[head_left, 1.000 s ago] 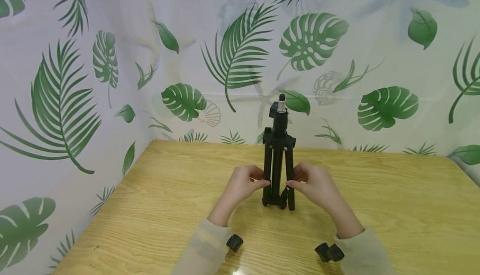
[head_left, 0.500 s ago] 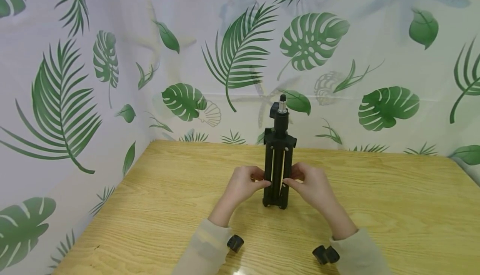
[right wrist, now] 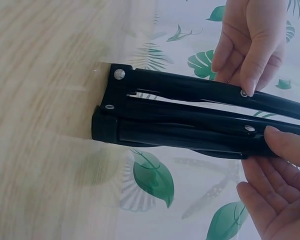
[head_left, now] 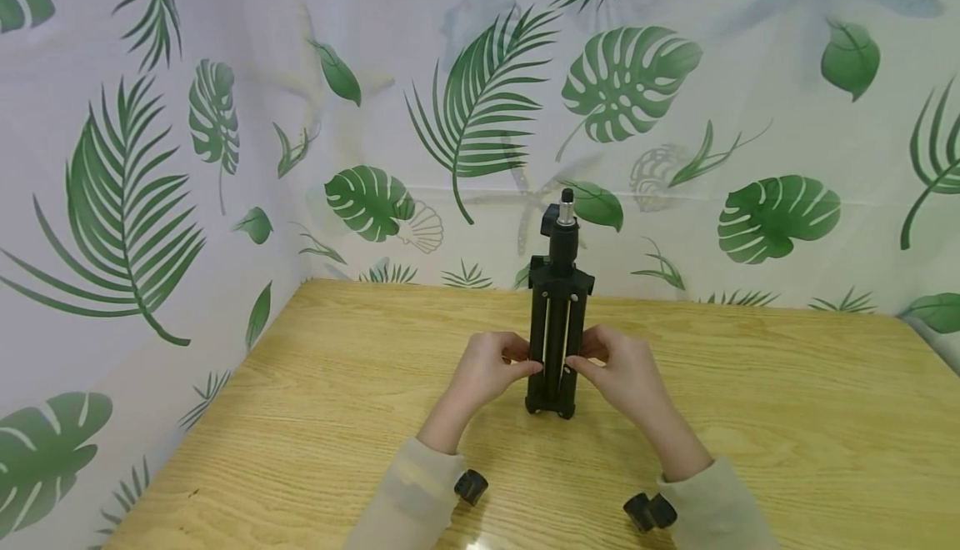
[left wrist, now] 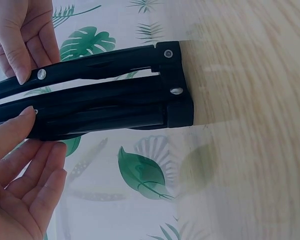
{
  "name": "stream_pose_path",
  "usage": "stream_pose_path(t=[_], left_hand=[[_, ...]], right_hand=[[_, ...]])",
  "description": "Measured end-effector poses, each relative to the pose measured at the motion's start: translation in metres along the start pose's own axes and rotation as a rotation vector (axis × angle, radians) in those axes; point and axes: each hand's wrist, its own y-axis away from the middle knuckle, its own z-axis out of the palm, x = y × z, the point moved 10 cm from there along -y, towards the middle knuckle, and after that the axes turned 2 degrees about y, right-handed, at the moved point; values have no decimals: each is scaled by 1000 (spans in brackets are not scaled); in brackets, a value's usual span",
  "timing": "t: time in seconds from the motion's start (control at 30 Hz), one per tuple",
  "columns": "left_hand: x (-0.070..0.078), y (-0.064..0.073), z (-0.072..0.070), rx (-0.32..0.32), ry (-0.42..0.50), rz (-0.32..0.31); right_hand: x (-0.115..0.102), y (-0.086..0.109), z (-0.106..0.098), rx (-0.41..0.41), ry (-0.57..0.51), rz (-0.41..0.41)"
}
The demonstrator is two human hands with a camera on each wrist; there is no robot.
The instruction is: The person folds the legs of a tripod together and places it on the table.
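A black tripod stand [head_left: 557, 308] with a silver stud on top stands upright on the wooden table, its legs folded in around the centre column. My left hand [head_left: 487, 367] pinches the left leg low down between thumb and fingers. On the opposite side, my right hand [head_left: 618, 367] pinches the right leg at about the same height. The left wrist view shows the folded legs [left wrist: 110, 107] side by side, with rivets near the foot joint. In the right wrist view the tripod's lower end [right wrist: 112, 102] sits against the table, both thumbs lying on the legs.
The yellow wood-grain table [head_left: 360, 350] reaches back to a white curtain [head_left: 480, 100] printed with green leaves. Black wrist-camera mounts [head_left: 471, 487] show at both sleeve cuffs. Another stretch of leaf-print curtain runs along the left side of the table.
The right leg, flared out a second ago with its brace bent, has swung in against the centre column. My right hand moved slightly left with it; the left hand stayed put.
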Motion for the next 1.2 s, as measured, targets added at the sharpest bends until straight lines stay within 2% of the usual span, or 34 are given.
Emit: stream_pose_path(t=[0.33, 0.6, 1.2], left_hand=[[-3, -1, 0, -5, 15, -4], [-4, 0, 1, -11, 30, -11], [-4, 1, 1, -8, 21, -20]], right_hand=[[3, 0, 1, -41, -27, -7], [2, -2, 5, -44, -51, -56], [1, -1, 3, -47, -6, -31]])
